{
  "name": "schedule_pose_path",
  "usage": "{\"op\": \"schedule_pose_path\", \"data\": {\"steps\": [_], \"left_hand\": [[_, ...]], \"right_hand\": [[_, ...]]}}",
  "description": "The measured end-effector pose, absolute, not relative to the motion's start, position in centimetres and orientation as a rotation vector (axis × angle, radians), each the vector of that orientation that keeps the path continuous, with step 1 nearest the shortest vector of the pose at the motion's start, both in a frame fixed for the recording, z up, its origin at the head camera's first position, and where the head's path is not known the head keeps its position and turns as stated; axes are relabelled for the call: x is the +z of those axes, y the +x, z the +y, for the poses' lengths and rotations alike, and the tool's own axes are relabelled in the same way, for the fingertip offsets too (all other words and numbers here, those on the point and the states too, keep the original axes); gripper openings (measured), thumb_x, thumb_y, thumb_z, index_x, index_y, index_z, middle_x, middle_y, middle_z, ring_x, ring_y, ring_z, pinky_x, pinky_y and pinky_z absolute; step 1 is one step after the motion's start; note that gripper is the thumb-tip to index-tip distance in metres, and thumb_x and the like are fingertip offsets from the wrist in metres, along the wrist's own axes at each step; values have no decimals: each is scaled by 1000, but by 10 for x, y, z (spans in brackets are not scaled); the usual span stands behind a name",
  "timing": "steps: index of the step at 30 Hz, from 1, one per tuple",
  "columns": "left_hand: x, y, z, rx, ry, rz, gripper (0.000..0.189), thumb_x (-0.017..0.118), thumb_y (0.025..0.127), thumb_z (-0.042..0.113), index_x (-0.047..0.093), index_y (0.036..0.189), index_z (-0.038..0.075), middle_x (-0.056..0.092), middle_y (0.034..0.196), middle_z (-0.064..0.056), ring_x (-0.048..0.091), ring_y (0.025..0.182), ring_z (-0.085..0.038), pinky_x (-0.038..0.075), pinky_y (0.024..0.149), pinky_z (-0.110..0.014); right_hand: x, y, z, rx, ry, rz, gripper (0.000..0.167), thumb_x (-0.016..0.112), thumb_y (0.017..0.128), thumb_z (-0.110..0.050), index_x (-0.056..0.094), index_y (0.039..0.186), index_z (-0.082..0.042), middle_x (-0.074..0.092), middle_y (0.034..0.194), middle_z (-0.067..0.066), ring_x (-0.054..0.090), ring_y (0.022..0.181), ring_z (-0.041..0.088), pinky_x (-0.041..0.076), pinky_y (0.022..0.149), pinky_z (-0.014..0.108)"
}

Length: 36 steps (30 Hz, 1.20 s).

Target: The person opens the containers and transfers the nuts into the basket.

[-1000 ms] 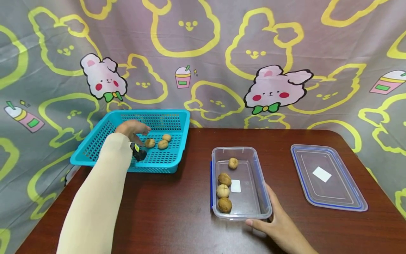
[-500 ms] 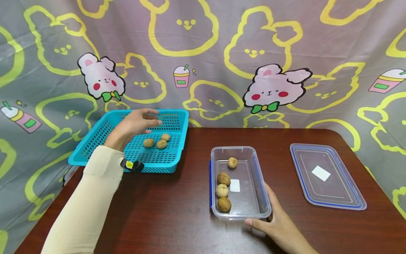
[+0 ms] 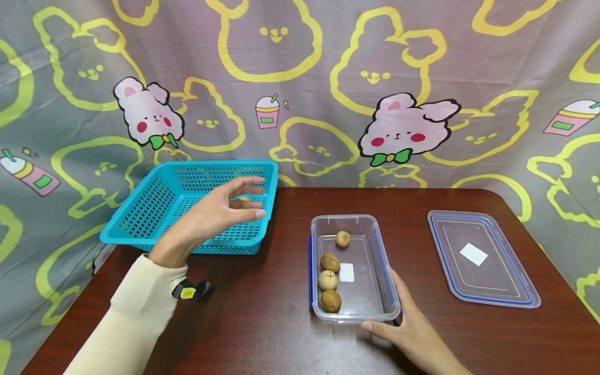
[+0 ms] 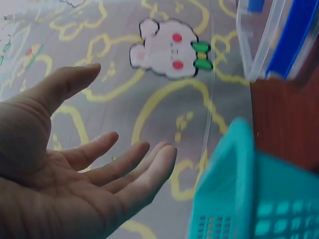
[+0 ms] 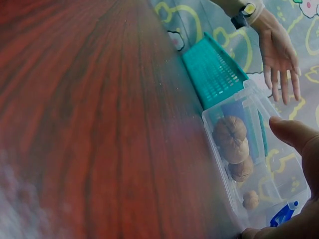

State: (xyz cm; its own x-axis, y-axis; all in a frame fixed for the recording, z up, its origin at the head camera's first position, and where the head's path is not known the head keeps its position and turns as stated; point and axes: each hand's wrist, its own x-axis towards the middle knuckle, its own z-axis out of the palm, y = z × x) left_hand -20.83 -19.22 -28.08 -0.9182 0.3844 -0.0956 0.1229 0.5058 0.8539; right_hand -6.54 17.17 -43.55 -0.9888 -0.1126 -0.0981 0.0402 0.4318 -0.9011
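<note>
My left hand [image 3: 213,213] is raised over the right part of a blue plastic basket [image 3: 152,208]. Its fingers are spread and loosely bent, with nothing between them in the left wrist view. Behind them a light brown walnut [image 3: 245,199] shows in part; the hand hides the rest of that spot. My right hand [image 3: 412,325] holds a clear plastic box [image 3: 367,281] by its near right corner, thumb at the front edge. Inside the box, three walnuts [image 3: 330,281] line the left side, and a smaller walnut [image 3: 343,239] lies apart near the far end.
A clear lid [image 3: 485,260] with a blue seal and a white label lies at the right on the dark red-brown table [image 3: 262,323]. A patterned cloth [image 3: 309,104] hangs right behind the table. A blue latch flap [image 3: 311,273] hangs along the box's left side.
My left hand has come up out of the basket and moved right and toward me, fingers apart and holding nothing. My right hand keeps its place on the box.
</note>
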Motion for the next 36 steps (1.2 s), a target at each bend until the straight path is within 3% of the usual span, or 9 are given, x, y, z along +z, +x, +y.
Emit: {"op": "schedule_pose_path", "data": {"steps": [4, 9, 16, 22, 24, 31, 36], "left_hand": [[-287, -199, -181, 1397, 440, 2420, 73, 78, 96, 29, 41, 159, 25, 52, 158, -8, 59, 139, -31, 53, 110, -53], [-295, -195, -164, 1454, 479, 2290, 75, 78, 96, 24, 40, 160, 20, 49, 159, -7, 55, 143, -32, 56, 109, -46], [-309, -190, -137, 1461, 543, 2167, 73, 76, 96, 19, 40, 160, 19, 49, 160, -8, 56, 142, -30, 51, 114, -48], [-324, -186, -114, 1488, 571, 2062, 71, 75, 96, 13, 43, 159, 19, 49, 161, -6, 53, 145, -31, 49, 116, -48], [-330, -185, -106, 1489, 585, 2038, 70, 75, 96, 11, 44, 158, 18, 48, 162, -6, 51, 147, -32, 48, 118, -48], [-342, -185, -83, 1530, 598, 1968, 70, 73, 95, 7, 43, 158, 10, 44, 164, -12, 44, 152, -35, 43, 121, -48], [-347, -185, -68, 1548, 571, 1981, 67, 68, 94, 0, 44, 156, 5, 44, 162, -18, 44, 151, -39, 49, 116, -44]], "right_hand": [[-436, -65, 172, -1606, -85, 2550, 116, 89, 85, -27, 9, 169, -25, 32, 168, 18, 44, 144, 39, 47, 106, 39], [-436, -65, 172, -1597, -73, 2547, 116, 89, 85, -28, 8, 169, -26, 32, 168, 18, 44, 144, 39, 47, 107, 45], [-436, -65, 172, -1618, -74, 2530, 117, 88, 85, -27, 7, 169, -26, 29, 170, 18, 42, 145, 40, 44, 110, 54], [-436, -66, 172, -1628, -96, 2551, 116, 89, 84, -26, 11, 169, -25, 33, 168, 17, 43, 145, 38, 45, 107, 32], [-436, -66, 172, -1642, -106, 2543, 116, 89, 84, -25, 11, 169, -25, 31, 169, 17, 42, 146, 38, 44, 107, 30], [-435, -67, 172, -1658, -106, 2511, 116, 89, 85, -25, 8, 169, -27, 30, 169, 17, 41, 145, 39, 44, 111, 51], [-435, -66, 172, -1641, -96, 2523, 117, 89, 85, -26, 8, 169, -25, 31, 169, 18, 42, 145, 40, 42, 111, 58]]}}
